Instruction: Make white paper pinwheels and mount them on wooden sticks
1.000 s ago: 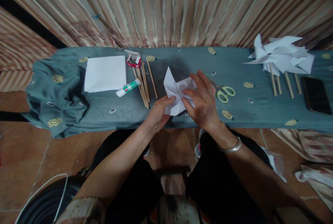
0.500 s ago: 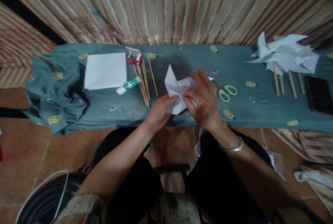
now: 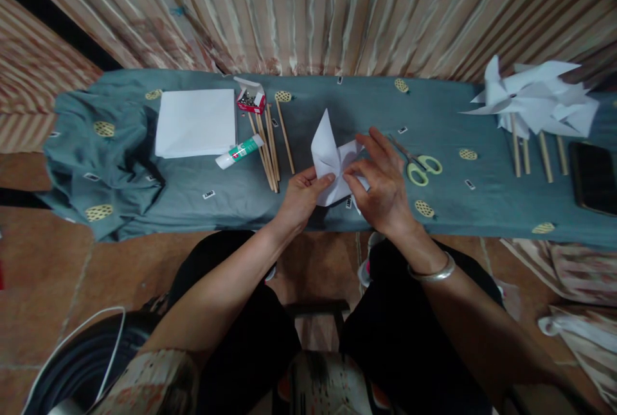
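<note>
Pinwheel (image 3: pixel 329 157) of white paper, held in both hands near the centre of the frame, over the cloth (image 3: pixel 448 113). The left hand (image 3: pixel 299 202) grips its lower left part, thumb on top. The right hand (image 3: pixel 383 193) pinches at its middle with thumb and forefinger, the tips closed together, other fingers raised; I cannot tell whether anything small sits between those tips. Scissors (image 3: pixel 413 159) lie just beside the right hand. Left of centre are sticks (image 3: pixel 270 148), a glue stick (image 3: pixel 240 151), a red box (image 3: pixel 251 97) and a paper stack (image 3: pixel 195 123). Upper right, more pinwheels (image 3: pixel 540 97) lie near a phone (image 3: pixel 595 176).
</note>
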The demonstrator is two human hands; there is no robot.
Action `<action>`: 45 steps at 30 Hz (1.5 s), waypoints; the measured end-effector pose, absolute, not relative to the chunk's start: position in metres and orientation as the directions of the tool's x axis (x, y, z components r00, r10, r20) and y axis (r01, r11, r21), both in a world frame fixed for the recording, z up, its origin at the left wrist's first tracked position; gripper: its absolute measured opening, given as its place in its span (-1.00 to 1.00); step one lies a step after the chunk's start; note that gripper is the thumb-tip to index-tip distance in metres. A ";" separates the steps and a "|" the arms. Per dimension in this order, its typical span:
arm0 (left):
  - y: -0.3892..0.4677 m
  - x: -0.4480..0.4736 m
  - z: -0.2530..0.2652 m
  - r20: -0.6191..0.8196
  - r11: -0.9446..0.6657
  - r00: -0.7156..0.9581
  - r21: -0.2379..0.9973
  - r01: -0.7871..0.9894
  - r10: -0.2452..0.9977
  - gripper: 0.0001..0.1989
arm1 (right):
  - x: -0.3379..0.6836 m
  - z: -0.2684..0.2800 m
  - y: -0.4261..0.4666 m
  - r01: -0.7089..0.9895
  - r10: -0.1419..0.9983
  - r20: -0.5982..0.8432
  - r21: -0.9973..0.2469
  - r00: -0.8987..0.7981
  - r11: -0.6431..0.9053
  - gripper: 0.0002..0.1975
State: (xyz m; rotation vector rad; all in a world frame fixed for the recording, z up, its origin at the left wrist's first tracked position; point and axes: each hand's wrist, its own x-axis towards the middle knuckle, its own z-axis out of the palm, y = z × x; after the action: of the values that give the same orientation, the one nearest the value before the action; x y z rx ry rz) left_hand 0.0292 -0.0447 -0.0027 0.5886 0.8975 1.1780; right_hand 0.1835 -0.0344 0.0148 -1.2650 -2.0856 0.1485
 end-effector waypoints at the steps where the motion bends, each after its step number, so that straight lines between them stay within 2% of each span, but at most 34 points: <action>1: -0.045 0.029 -0.002 -0.282 0.300 0.117 0.796 -0.526 0.952 -0.66 | 0.183 0.015 -0.034 0.743 0.822 0.488 -0.425 -0.293 0.517 -0.87; 11: -0.048 0.031 0.005 -0.307 0.331 0.142 0.749 -0.574 0.941 -0.66 | 0.183 0.019 -0.036 0.767 0.835 0.468 -0.409 -0.289 0.494 -0.82; 19: -0.048 0.028 0.013 -0.270 0.361 0.240 0.713 -0.601 0.932 -0.67 | 0.189 0.012 -0.029 0.770 0.843 0.504 -0.455 -0.190 0.446 -0.27; 26: -0.045 0.013 0.018 -0.219 0.376 0.369 0.821 -0.431 0.903 -0.53 | 0.200 0.006 -0.023 0.751 0.875 0.459 -0.522 -0.153 0.405 -0.15; 33: -0.042 0.006 0.026 -0.201 0.329 0.418 0.907 -0.262 0.886 -0.54 | 0.207 0.015 -0.026 0.749 0.904 0.375 -0.534 -0.205 0.392 -0.14; 36: -0.043 0.008 0.024 -0.201 0.308 0.382 0.920 -0.243 0.902 -0.56 | 0.207 0.017 -0.028 0.753 0.903 0.370 -0.525 -0.219 0.397 -0.13; 45: -0.043 0.021 0.009 -0.164 0.182 0.114 0.968 -0.171 0.980 -0.60 | 0.197 0.014 -0.030 0.757 0.879 0.419 -0.491 -0.228 0.431 -0.11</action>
State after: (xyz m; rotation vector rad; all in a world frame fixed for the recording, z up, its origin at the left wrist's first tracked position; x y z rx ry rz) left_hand 0.0209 -0.0427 0.0092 0.9962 1.0831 1.0908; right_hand 0.1970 -0.0299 0.0140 -1.3738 -2.0342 0.2396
